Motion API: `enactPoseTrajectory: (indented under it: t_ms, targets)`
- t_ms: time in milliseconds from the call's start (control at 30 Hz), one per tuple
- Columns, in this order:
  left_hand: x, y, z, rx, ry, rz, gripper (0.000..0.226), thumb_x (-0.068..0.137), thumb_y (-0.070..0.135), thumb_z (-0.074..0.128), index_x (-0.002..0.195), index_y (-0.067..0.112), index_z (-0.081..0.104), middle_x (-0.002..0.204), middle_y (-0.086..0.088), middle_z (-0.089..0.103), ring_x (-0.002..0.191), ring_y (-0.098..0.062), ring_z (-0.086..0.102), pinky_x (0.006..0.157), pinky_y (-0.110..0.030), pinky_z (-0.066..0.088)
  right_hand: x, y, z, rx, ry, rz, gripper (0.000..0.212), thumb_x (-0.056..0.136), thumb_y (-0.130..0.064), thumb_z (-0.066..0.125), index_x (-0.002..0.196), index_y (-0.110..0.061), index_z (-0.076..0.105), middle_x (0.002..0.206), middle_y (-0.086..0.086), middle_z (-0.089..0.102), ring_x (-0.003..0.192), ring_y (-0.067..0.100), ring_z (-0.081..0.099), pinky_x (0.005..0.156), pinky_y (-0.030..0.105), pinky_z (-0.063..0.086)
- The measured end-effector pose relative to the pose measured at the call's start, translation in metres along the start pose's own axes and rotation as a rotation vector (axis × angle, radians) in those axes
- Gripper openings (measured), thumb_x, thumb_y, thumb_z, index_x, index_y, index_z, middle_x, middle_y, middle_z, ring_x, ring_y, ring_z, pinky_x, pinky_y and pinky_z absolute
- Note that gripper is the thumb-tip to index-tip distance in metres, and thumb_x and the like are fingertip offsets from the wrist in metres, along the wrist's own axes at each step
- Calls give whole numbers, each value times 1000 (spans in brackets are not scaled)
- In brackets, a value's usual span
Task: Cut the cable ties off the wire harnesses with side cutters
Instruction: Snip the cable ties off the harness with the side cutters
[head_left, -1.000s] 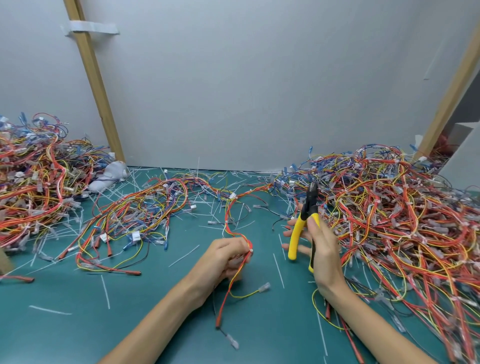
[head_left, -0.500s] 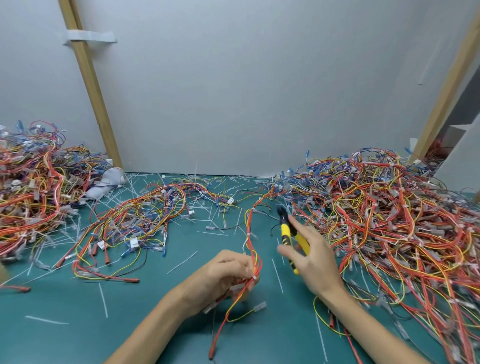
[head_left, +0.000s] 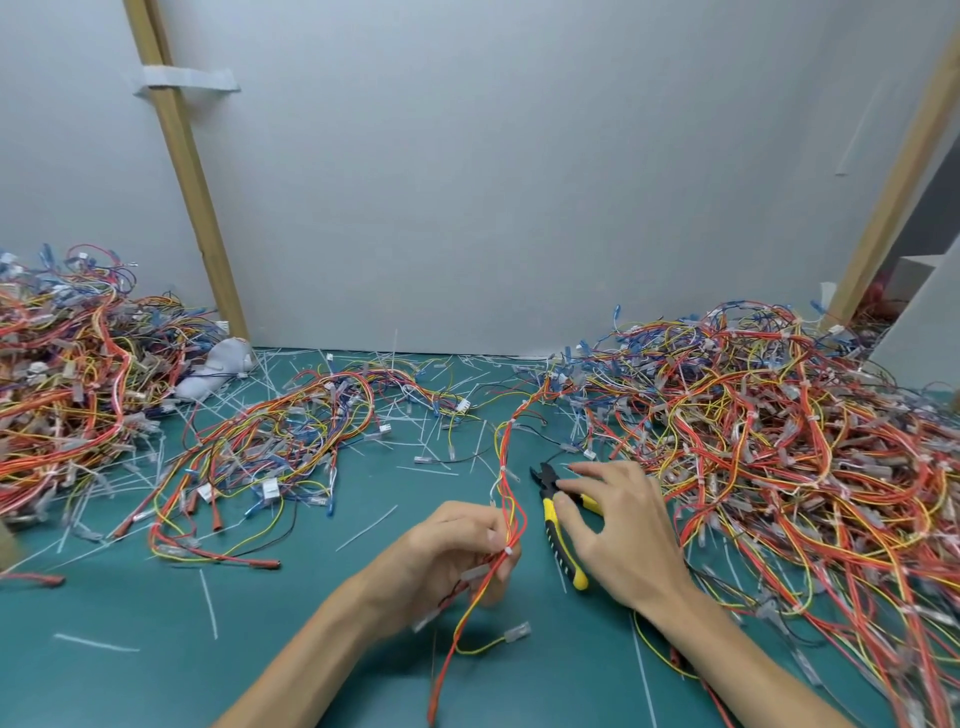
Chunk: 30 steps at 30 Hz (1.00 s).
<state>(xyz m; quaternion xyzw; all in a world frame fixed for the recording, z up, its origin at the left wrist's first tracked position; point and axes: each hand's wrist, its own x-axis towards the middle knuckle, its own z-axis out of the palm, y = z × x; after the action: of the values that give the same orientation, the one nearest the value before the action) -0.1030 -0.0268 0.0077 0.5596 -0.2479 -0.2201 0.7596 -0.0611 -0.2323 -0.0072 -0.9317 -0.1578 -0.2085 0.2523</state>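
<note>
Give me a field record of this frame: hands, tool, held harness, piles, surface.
left hand: grips red-and-yellow wire harness
right hand: fingers mostly straight, lying on yellow-and-black side cutters; grip unclear
cutter tips: point away from the person, right of the held harness, on no tie
white cable tie: wrapped round the held wires at the left fingertips
piles: large tangled wire pile on right; second wire pile on left; loose wire bundle between
surface: green mat, littered with white cut tie pieces
</note>
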Motion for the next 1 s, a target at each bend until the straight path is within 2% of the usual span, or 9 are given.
enactPoseTrajectory:
  t_ms: [67,167,233,367,467,600,667,833,1000]
  targets:
    - [0,-2,2,6,-26,-21,13,72,20,56,66,8,60,56,3,58,47,-13,43,51,-21,36,1,-6,-1,231,79,-29,20,97,-25,56,97,-22,76,101,-11,70,100,2,56,89,20,39]
    - [-2,-5,6,75,-97,-54,12,77,21,58,72,12,64,66,-6,60,56,-18,42,56,-28,34,4,-21,-6,904,-180,280,27,102,-12,47,99,-8,73,86,7,73,64,7,63,54,19,47]
    - [-4,-6,10,110,-149,-79,13,82,21,59,77,10,63,70,-11,58,57,-14,45,59,-25,36,2,-25,-6,1147,-314,444,26,102,-13,46,107,-2,69,88,14,72,59,14,61,42,21,44]
    - [-7,-2,16,249,-197,-154,18,88,22,57,83,7,64,71,7,64,57,-6,47,57,-16,38,1,-25,1,1278,-397,550,23,100,-14,50,116,-1,61,106,20,72,62,11,64,43,18,45]
    - [-6,-2,18,403,-246,-187,25,97,19,53,91,-3,65,68,13,63,53,-4,43,50,-15,34,3,-22,2,1376,-421,562,26,91,-18,60,112,-3,63,96,12,74,58,9,63,40,14,42]
    - [-5,-3,22,436,-236,-202,19,99,21,54,91,10,68,75,-2,63,55,-7,42,49,-17,33,4,-18,0,1431,-460,504,41,80,-19,67,120,-12,63,86,1,70,57,7,59,39,14,37]
    - [-5,-3,20,440,-209,-207,18,98,23,54,96,10,66,74,11,63,59,-5,46,53,-15,37,4,-16,0,1449,-459,479,44,83,-16,65,126,-17,60,87,0,67,59,9,56,44,16,38]
    - [-3,-4,6,494,67,-159,24,91,43,58,94,24,71,70,6,58,59,-14,51,46,-22,35,2,-16,-3,1477,-464,404,50,87,-10,61,134,-26,55,84,2,64,67,16,46,43,19,39]
    - [2,-6,-15,346,460,-76,19,97,27,55,91,21,72,76,1,62,60,-11,54,46,-19,38,2,-16,-5,1467,-509,298,51,89,-12,65,135,-31,55,87,4,63,68,19,45,40,21,41]
